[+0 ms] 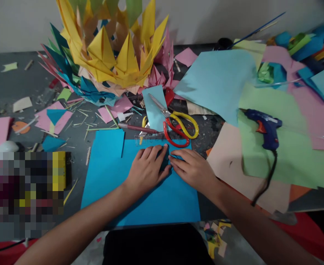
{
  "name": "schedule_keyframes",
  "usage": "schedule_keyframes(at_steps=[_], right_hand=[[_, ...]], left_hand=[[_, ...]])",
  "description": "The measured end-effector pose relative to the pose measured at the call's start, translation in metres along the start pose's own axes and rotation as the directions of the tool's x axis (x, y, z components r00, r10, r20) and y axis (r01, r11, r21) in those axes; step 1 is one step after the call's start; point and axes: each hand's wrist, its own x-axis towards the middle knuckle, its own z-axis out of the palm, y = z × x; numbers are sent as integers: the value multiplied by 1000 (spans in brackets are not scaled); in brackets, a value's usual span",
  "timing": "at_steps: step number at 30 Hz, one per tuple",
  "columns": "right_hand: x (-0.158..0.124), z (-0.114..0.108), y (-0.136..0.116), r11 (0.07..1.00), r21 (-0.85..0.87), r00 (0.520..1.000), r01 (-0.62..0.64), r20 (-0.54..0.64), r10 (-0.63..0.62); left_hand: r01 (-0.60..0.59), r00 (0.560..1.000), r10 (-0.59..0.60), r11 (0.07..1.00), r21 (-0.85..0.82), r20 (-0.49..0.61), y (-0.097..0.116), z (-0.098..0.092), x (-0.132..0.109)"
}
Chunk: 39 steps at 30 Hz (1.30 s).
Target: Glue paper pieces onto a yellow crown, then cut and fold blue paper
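A large blue paper sheet (156, 202) lies flat at the table's front edge. Palm down on it, my left hand (149, 165) has its fingers spread, thumb pointing right. My right hand (192, 167) is just beside it, fingers bent together around a small folded blue piece, mostly hidden under them. A smaller blue piece (109, 141) rests on the sheet's upper left corner. Right above my hands are scissors (175, 123) with red and yellow handles, a clear ruler (148, 138) and a reddish pen (139, 128).
A layered folded-paper piece (114, 59) stands at the back. A blue glue gun (265, 127) lies on green paper (285, 158) at right, its cord running forward. Light blue paper (217, 81) and scraps surround them. A blurred patch with a yellow edge sits left.
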Motion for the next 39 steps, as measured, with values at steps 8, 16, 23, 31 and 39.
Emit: schedule_keyframes(at_steps=[8,16,23,31,39], right_hand=[[2,-1,-5,999,-26,999,-31,-13,31],[3,-3,-3,1000,-19,1000,-15,10,15],[5,-5,-7,997,-58,998,-48,44,50],[-2,-10,-15,990,-140,998,-30,48,37],[-15,-30,-13,992,-123,999,-37,30,41]], left_hand=[[-7,1000,7,1000,-2,-11,-1,1,-1],[-1,1000,1,1000,-5,-6,-1,1,-1],[9,1000,-9,1000,14,9,0,0,1],[15,999,-16,1000,25,49,2,-2,0],[7,998,-8,1000,30,60,2,-2,1]])
